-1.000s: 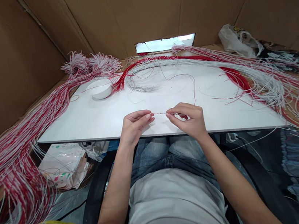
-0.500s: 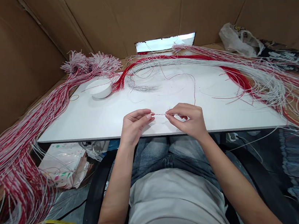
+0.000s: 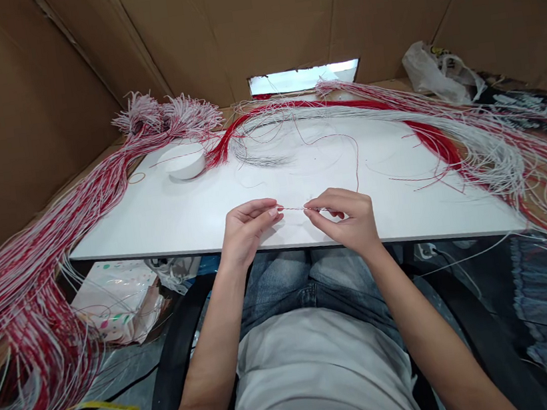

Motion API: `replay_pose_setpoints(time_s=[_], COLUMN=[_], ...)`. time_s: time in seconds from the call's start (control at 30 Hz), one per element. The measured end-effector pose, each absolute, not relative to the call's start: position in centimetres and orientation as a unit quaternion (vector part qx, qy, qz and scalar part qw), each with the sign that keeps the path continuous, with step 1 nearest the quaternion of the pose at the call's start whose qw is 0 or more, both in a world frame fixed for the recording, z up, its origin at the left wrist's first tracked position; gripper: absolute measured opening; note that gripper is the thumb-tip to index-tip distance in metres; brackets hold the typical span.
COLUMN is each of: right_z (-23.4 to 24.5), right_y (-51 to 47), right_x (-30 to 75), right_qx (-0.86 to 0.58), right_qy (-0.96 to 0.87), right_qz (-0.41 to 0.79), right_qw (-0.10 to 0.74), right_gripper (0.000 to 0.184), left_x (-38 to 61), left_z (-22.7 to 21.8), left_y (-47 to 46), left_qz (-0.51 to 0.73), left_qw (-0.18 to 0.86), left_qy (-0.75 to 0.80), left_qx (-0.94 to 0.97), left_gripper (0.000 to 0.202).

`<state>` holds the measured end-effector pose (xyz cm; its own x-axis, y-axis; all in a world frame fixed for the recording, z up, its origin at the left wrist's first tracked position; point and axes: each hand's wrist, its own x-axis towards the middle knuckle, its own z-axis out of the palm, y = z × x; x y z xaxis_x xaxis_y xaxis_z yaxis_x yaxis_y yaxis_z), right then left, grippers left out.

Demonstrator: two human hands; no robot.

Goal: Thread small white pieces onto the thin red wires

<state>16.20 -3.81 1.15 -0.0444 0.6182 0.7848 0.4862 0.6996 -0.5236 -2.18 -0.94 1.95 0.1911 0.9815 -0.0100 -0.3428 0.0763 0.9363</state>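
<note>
Both hands meet at the near edge of the white bench [image 3: 179,217], in the middle of the frame. Left hand [image 3: 247,232] is curled, thumb and forefinger pinched on one end of a thin red strand [image 3: 293,209]; right hand [image 3: 348,218] pinches the same strand just beside it, other fingers folded under. The short stretch between the two pinches lies taut and almost level, just above the bench. From the right hand the strand rises in a loose curve toward the upper centre of the bench.

A small white bowl [image 3: 181,161] stands at the upper left of the bench. A thick bundle of red and white strands [image 3: 56,240] sweeps from beside the bowl down off the left edge to the lower left of the frame. A second bundle [image 3: 472,145] arcs across the far edge and spills off to the right. Cardboard walls [image 3: 254,19] close in the top of the frame, and a crumpled plastic bag [image 3: 438,79] sits at the upper right.
</note>
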Motion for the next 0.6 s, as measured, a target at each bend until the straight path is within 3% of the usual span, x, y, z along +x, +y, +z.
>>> replay_pose_setpoints(time_s=[0.43,0.6], right_z=[1.17,1.08], right_y=[-3.79,-3.63], right_x=[16.19,16.13], right_qx=[-0.383,-0.376], right_qy=[-0.725,-0.739], right_qz=[0.058,0.061], right_qw=[0.57,0.555], right_gripper=[0.009,0.01], left_x=[-2.2,-1.86], left_z=[1.9,1.99], left_y=[-1.02,-1.13], left_qz=[0.52,0.504], left_qw=[0.635,0.623], left_qy=[0.359,0.366], left_qx=[0.444,0.474], left_gripper=[0.023,0.044])
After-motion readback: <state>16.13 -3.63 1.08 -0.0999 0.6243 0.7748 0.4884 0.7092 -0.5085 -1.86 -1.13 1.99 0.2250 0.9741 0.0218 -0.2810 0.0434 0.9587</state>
